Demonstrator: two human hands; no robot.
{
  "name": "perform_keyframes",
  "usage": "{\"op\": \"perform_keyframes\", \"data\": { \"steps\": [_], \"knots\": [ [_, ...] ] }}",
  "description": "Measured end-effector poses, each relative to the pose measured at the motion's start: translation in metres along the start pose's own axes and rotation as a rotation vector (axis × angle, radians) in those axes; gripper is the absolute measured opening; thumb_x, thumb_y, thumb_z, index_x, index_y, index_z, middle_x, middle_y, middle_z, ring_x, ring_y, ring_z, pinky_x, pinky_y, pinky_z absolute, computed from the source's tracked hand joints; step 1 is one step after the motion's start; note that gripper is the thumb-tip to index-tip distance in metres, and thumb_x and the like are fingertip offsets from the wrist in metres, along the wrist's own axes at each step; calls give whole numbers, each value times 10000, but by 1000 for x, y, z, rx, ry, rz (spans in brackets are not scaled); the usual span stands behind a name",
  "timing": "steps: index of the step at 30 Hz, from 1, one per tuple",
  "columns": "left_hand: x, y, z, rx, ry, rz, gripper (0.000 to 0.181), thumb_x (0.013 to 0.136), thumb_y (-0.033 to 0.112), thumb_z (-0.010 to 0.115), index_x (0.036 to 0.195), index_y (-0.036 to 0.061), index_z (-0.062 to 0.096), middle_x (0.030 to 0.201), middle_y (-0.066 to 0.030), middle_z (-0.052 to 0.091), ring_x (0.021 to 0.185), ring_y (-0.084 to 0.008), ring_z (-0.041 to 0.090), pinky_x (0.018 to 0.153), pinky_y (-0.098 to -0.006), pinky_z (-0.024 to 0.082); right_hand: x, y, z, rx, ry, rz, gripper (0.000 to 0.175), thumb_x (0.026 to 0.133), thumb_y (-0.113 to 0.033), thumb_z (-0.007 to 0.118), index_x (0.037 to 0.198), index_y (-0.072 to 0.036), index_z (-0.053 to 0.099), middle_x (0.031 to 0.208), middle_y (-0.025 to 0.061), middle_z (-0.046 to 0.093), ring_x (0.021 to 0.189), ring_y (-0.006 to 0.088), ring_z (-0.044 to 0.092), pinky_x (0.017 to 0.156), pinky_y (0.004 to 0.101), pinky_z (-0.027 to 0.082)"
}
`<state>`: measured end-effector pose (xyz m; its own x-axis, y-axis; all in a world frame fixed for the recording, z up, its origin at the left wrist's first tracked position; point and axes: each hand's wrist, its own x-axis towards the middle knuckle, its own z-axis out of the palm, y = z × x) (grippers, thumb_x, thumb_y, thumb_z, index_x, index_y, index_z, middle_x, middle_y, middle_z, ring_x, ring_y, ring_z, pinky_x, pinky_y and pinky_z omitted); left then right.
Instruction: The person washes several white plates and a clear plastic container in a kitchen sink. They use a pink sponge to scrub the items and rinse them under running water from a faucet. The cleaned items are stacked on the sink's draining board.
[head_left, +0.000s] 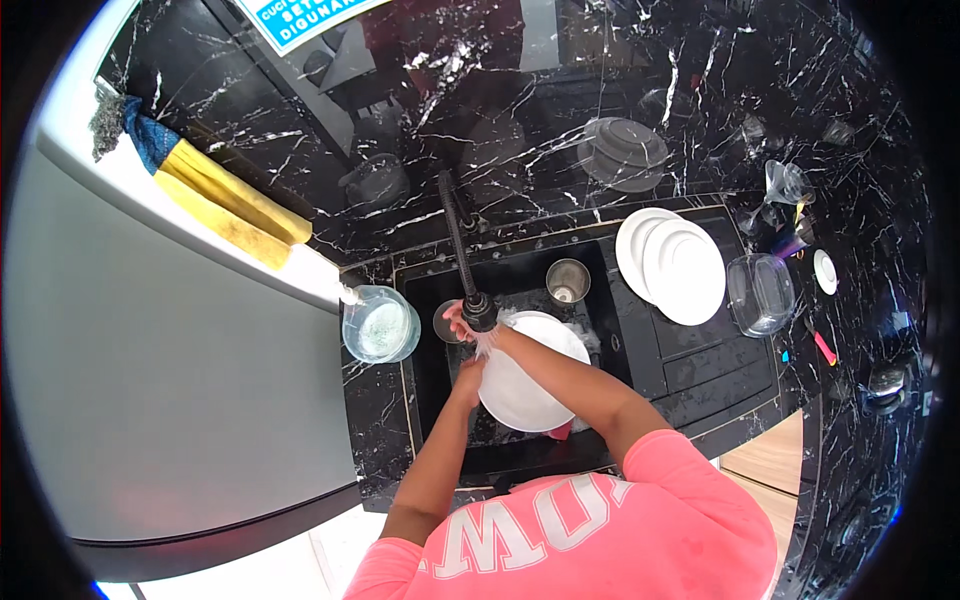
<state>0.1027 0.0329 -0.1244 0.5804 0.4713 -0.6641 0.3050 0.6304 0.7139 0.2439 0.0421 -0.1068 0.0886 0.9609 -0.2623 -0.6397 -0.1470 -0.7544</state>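
Water runs from the black faucet head (480, 313) onto my hands over the black sink (517, 289). My left hand (470, 376) grips the left edge of a large white plate (529, 390). My right hand (459, 321) is under the stream, its fingers spread and partly hidden by the faucet; I see nothing held in it. The right forearm crosses above the plate. A metal cup (568, 281) stands at the back of the sink, and another round metal vessel (445, 330) is behind my right fingers. Something red shows under the plate's lower edge.
Left of the sink stands a clear tub of soapy water (382, 326). White plates (686, 274) overlap on the drainboard, beside a clear container (760, 294). Farther right lie a small white dish (825, 271) and a pink-handled knife (825, 349). Yellow cloth (225, 202) hangs at upper left.
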Motion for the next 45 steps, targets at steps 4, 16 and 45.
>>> {"op": "perform_keyframes", "data": {
  "steps": [4, 16, 45],
  "knots": [
    [-7, 4, 4, -54, 60, 263, 269, 847, 80, 487, 1102, 17, 546, 944, -96, 620, 801, -208, 609, 706, -352, 489, -54, -25, 19, -20, -206, 242, 198, 840, -217, 559, 981, -81, 588, 788, 50, 588, 651, 113, 579, 526, 236, 475],
    [-30, 8, 6, -223, -39, -120, 370, 838, 232, 609, 1109, -9, 534, 1019, -139, 613, 884, -262, 614, 780, -394, 500, -226, -22, -50, -1549, 985, -719, 303, 764, -155, 623, 1015, 3, 564, 896, 109, 627, 775, 267, 620, 701, 357, 496],
    [-49, 0, 45, 1080, 365, 946, 620, 836, 290, 552, 1332, 6, 310, 1350, -215, 338, 1311, -308, 229, 1066, -432, 155, -233, 23, -52, 160, 682, -226, 434, 856, -225, 584, 1170, 56, 482, 1101, 143, 578, 984, 211, 561, 862, 335, 423]
  ]
}}
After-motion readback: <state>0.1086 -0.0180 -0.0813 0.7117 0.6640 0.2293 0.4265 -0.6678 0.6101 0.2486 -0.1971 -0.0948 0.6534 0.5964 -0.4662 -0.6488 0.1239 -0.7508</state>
